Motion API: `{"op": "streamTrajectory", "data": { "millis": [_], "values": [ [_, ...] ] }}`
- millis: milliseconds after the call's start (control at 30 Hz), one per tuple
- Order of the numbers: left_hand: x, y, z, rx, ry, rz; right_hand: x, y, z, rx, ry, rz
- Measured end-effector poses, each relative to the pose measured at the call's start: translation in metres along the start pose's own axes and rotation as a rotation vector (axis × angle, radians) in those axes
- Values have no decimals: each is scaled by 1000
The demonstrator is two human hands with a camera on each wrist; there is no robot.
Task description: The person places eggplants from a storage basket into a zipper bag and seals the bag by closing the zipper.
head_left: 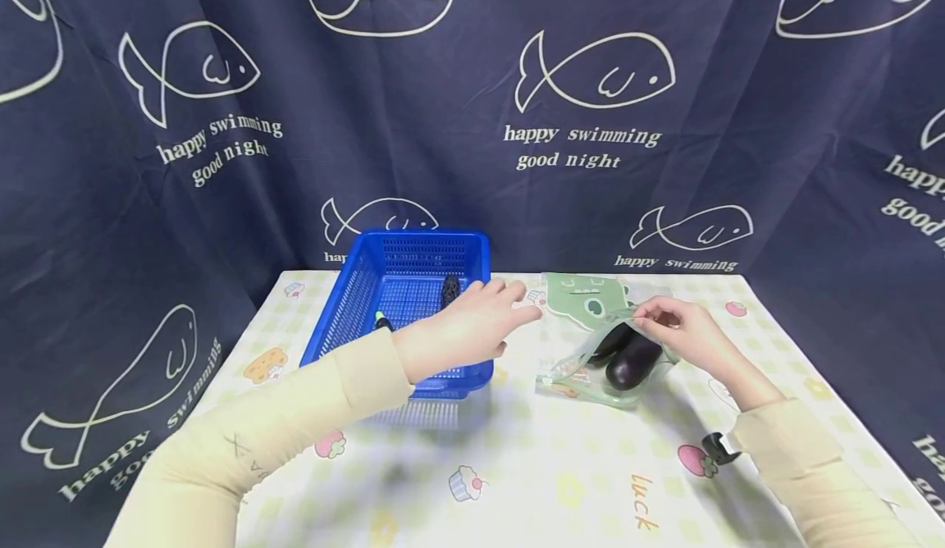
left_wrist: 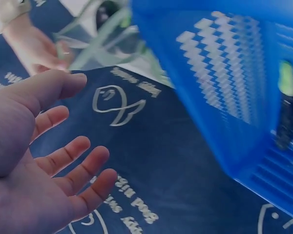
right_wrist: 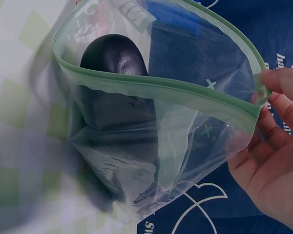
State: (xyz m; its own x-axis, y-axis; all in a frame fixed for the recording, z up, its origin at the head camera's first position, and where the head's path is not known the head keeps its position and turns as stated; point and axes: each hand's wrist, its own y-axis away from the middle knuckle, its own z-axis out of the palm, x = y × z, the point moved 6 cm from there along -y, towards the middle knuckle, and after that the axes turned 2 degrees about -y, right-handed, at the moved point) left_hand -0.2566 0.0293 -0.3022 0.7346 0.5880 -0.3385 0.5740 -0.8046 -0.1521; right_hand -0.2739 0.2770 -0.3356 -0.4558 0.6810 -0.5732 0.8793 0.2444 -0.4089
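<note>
By the look of it, you are partway through. Two dark eggplants (head_left: 633, 365) already lie inside the clear bag (right_wrist: 173, 141), just to the left of your right hand (head_left: 682, 333), which pinches one end of its green rim (right_wrist: 161, 89). The bag's mouth gapes, so it is not yet closed. Your left hand (head_left: 483, 318) holds nothing: its fingers are loose and spread, between the basket and the bag. To the left of that hand, the blue basket (head_left: 435, 242) contains a dark bumpy vegetable (head_left: 450, 290) and a slim dark vegetable (left_wrist: 287, 97) with a pale green end; these seem to be what is left.

The head view shows both eggplants, one partly behind the other, while the right wrist view plainly shows only one rounded end, but it makes your grip and the parted mouth clear. The left wrist view shows much of the slim vegetable's length, where the head view gives little beyond its tip beside your left forearm; the bumpy one does not appear there
</note>
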Motion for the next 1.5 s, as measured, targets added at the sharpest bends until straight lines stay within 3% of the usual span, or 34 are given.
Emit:
{"op": "streamTrajectory", "data": {
  "millis": [167,467,633,833,1100,1267,1500],
  "values": [
    [-19,7,10,-19,-6,-30,3,0,2,5,-7,-1],
    [-53,18,24,-156,94,-23,0,-1,2,1,-17,-17],
    [-73,26,36,-148,102,23,-1,-2,1,-3,-15,-18],
    [-93,37,56,-178,137,13,-3,-2,0,-13,-28,-17],
    [-111,47,85,-320,178,-10,-1,1,1,-17,-27,11],
    [-120,54,108,-445,185,-55,-1,-1,0,-11,-30,-15],
    [-119,61,125,-584,235,-93,-1,-2,0,-13,-24,-21]
  ]
}}
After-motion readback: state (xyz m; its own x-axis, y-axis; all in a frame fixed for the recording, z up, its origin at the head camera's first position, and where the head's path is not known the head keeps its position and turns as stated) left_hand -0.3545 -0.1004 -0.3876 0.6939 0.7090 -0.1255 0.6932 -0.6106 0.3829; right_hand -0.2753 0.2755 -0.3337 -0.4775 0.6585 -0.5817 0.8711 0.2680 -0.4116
